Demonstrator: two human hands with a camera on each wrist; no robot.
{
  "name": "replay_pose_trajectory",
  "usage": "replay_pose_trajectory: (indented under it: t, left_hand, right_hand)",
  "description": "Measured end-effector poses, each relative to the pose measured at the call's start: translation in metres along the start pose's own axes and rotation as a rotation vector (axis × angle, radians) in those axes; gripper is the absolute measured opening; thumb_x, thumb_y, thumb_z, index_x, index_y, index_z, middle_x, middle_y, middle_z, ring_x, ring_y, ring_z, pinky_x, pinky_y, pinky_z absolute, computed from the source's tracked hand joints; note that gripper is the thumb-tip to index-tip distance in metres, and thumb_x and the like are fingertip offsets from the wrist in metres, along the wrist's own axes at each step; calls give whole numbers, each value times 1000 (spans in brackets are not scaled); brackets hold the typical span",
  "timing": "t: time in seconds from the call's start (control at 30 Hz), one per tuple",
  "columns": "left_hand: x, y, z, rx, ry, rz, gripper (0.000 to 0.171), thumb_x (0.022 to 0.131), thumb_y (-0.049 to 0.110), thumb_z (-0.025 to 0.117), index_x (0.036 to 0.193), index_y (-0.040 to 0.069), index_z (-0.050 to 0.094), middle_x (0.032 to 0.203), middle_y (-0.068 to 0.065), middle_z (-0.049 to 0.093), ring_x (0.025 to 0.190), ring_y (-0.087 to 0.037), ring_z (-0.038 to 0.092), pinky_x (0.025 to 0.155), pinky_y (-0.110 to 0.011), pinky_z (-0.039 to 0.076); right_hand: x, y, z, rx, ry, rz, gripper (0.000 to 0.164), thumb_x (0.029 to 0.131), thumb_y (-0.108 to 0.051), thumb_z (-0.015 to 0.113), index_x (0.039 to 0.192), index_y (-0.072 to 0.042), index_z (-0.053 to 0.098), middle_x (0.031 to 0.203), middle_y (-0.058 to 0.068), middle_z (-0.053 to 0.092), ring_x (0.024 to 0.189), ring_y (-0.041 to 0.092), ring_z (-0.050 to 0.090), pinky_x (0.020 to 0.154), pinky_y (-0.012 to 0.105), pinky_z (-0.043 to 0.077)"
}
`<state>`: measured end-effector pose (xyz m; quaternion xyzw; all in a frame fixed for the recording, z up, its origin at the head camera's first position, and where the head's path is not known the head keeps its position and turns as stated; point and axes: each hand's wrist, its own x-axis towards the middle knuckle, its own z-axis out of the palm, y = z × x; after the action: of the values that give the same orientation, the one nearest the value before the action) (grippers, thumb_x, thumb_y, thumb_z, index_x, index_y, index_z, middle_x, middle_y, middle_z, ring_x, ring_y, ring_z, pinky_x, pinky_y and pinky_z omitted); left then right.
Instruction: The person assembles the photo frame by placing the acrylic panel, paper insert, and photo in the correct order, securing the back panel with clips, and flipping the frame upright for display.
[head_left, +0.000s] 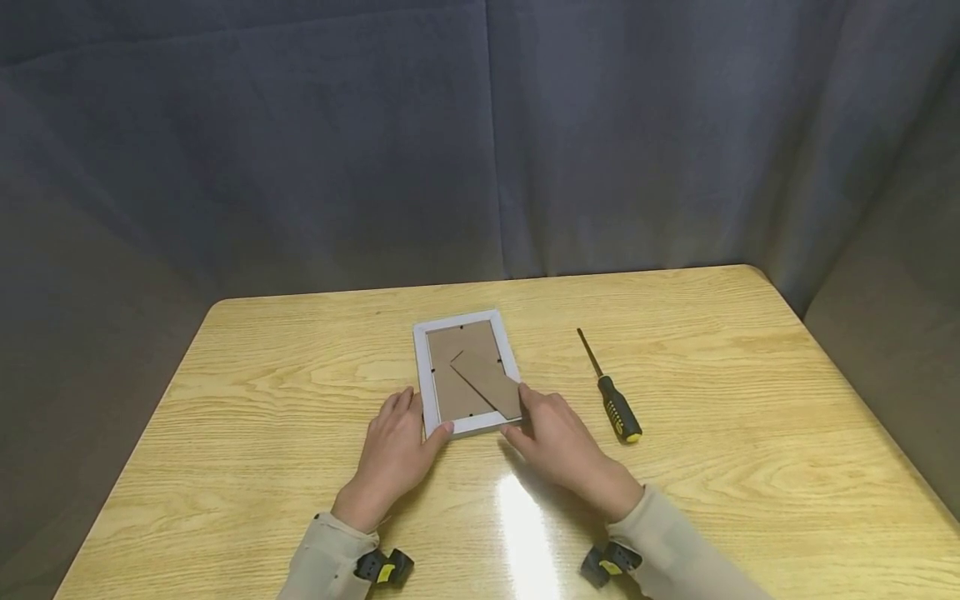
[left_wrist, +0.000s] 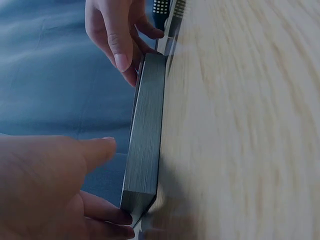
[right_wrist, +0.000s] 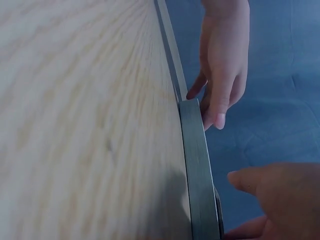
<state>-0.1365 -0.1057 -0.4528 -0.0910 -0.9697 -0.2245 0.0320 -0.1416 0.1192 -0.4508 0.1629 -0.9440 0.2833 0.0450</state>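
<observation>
A picture frame (head_left: 442,319) with a pale border lies face down on the table, its brown backing board (head_left: 450,396) upward. The folded stand (head_left: 487,379) of the same brown board slants across the back to the lower right corner. My left hand (head_left: 395,450) rests at the lower left corner, fingers along the left side. In the left wrist view its thumb sticks out apart from the frame's edge (left_wrist: 145,135). My right hand (head_left: 562,442) touches the lower right corner beside the stand's wide end, its thumb extended near the bottom edge. Fingers of both hands are relaxed.
To the right of the frame lies a screwdriver (head_left: 617,408) with a black and yellow handle, its shaft pointing away. The wooden table (head_left: 285,358) ends at a grey curtain (head_left: 337,167) behind. Light glares on the tabletop between the forearms.
</observation>
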Motion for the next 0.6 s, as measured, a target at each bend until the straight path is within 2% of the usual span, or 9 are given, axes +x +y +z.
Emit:
replay_pose_trajectory:
  t: [0.13, 0.37, 0.6]
  left_hand:
    - [1, 2, -1, -50, 27, 10, 70, 89, 42, 57, 129, -14, 49, 134, -31, 47, 128, -42, 39, 101, -57, 33]
    - [3, 5, -4, -200, 87, 6, 63, 90, 36, 58, 141, 2, 43, 125, -16, 60, 116, -31, 54, 89, -50, 45]
    - [4, 10, -6, -285, 106, -18, 68, 91, 33, 57, 146, 2, 34, 133, -19, 52, 116, -30, 54, 91, -48, 46]
  right_hand:
    - [0, -1, -1, -2, -1, 38, 64, 85, -37, 63, 130, 7, 51, 100, 14, 68, 88, 23, 62, 76, 38, 51]
    - [-1, -3, -4, 12, -30, 66, 70, 86, -40, 61, 133, 11, 47, 113, 24, 64, 98, 30, 63, 83, 41, 51]
    - [-2, -3, -3, 2, -28, 56, 69, 86, -41, 61, 132, 10, 49, 115, 23, 64, 98, 27, 62, 82, 40, 51]
